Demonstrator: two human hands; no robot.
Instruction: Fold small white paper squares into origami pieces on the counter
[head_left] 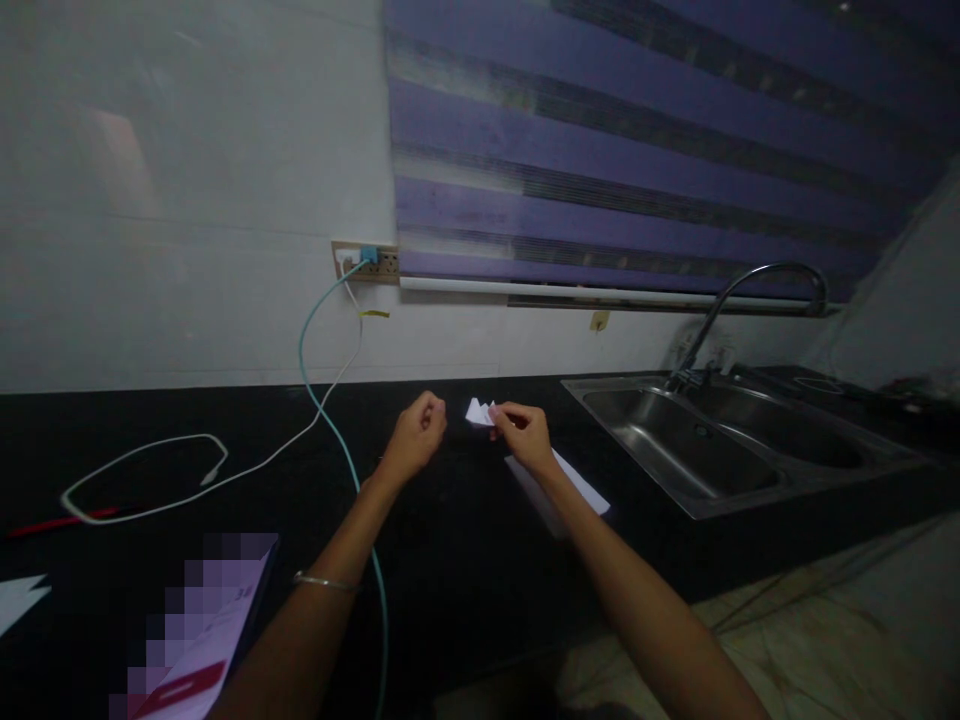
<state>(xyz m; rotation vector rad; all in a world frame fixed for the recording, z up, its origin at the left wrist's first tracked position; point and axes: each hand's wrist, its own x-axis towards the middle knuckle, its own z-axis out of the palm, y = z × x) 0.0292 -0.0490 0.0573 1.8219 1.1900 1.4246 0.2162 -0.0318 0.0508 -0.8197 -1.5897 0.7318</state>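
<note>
My right hand [523, 435] pinches a small piece of folded white paper [480, 412] with a jagged, zigzag outline, held above the black countertop [457, 560]. To its left, apart from the paper, is my left hand [420, 432]. Its fingers are curled closed, and I cannot make out whether anything is inside them. A white paper strip [581, 482] lies on the counter beneath my right wrist, partly covered by the forearm. Part of a shiny bracelet [326, 581] circles my left wrist.
A teal cable [341, 440] and a white cable [277, 460] run from the wall socket [366, 262]. Right is a steel double sink [694, 495] with a curved tap [712, 315]. A lit screen [225, 620], a red stick-like item [64, 521] and white paper [19, 600] lie left.
</note>
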